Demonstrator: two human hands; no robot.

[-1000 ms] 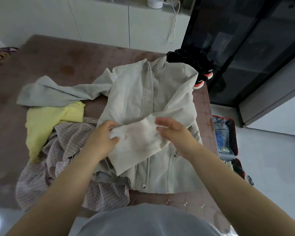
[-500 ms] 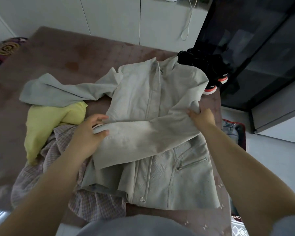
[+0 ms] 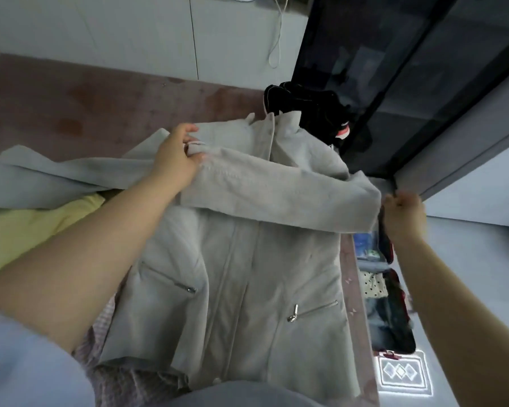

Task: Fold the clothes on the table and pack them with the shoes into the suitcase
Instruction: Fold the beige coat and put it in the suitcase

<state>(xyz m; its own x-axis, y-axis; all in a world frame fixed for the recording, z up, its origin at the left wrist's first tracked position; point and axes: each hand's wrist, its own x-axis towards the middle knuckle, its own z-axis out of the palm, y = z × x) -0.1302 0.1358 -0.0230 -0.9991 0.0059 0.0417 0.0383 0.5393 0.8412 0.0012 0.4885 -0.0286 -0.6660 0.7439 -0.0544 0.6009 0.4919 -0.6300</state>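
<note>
Jacket: plain pale grey-beige throughout, with silver zips at the pockets.

Yellow garment: plain light yellow.

Checked garment: fine pink-and-white check.

Table: dull brownish-mauve, with darker reddish blotches toward the far side and small pale star marks along the right edge.

Shoes: black, with coral-red and white at the sole.

Suitcase: dark with red trim. Inside are a blue item and a white cloth with dark dots.

Floor mat: pale, with an outlined diamond pattern.

Cupboards: plain white.

Glass cabinet: black.

Person's sleeve: light blue.
</note>
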